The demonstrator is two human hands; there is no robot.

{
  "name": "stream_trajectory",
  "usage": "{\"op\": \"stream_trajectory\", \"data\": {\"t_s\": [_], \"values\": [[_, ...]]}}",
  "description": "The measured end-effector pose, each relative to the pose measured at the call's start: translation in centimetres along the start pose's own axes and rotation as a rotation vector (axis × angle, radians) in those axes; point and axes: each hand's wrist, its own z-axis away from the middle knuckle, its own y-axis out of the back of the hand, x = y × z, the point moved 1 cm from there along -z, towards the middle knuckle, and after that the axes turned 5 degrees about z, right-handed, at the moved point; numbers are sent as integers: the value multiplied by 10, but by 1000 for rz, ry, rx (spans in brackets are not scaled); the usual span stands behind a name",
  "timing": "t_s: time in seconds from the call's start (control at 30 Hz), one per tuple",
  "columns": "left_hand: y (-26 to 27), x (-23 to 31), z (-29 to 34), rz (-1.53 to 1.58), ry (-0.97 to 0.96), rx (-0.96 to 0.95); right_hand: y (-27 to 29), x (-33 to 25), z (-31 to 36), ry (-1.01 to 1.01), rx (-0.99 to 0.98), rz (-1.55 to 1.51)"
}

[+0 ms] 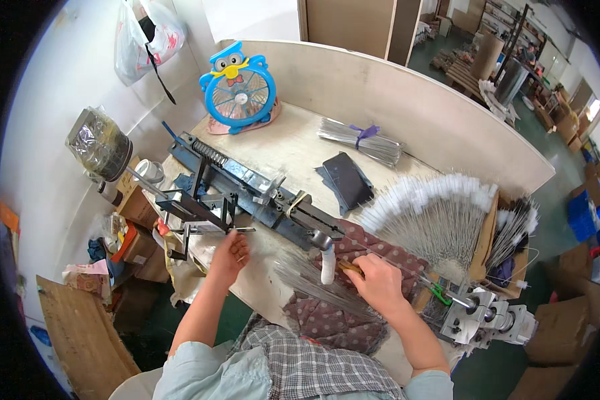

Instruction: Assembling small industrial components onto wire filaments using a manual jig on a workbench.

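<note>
My left hand (231, 256) is closed, its fingers curled just below the black metal frame (203, 212) of a bench machine. What those fingers hold, if anything, is too small to make out. My right hand (379, 279) grips a short tan-brown piece (349, 267) that sticks out toward the left; its kind is unclear. Beside that piece hangs a white-wrapped crank handle (327, 265), apart from my fingers. The long machine rail (247, 180), with a coil spring, runs diagonally across the table. Loose thin metal wires (317, 280) lie between my hands.
Many white-tipped wire brushes (433, 207) fan out at right, near a motor-like metal unit (490, 317). A spotted brown cloth (337, 317) covers the table's front. Farther back are a blue fan (240, 98), a tied wire bundle (360, 140) and a dark pad (347, 180).
</note>
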Motion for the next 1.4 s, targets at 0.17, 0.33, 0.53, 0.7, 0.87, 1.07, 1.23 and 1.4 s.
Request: {"op": "stream_trajectory", "data": {"t_s": [0.17,0.33,0.53,0.7,0.87,1.07,1.23,1.4], "values": [[12,4,-14,55,-20,-4,3,-4,-1,18,28,25],[4,-13,-14,123,-91,36,37,-12,8,-1,-1,12],[-127,-79,80,-254,0,-593,69,-4,-4,-33,176,123],[-182,-107,80,-191,-17,-698,70,15,8,-202,166,-171],[-186,-119,79,-275,-92,-728,76,31,14,-335,-11,-410],[-197,-123,86,-306,-61,-683,75,41,21,-409,-48,-721],[-182,-102,84,-225,-141,-481,79,26,-1,-105,111,-251],[-185,-94,87,-101,-6,-416,52,6,-35,39,265,194]]}}
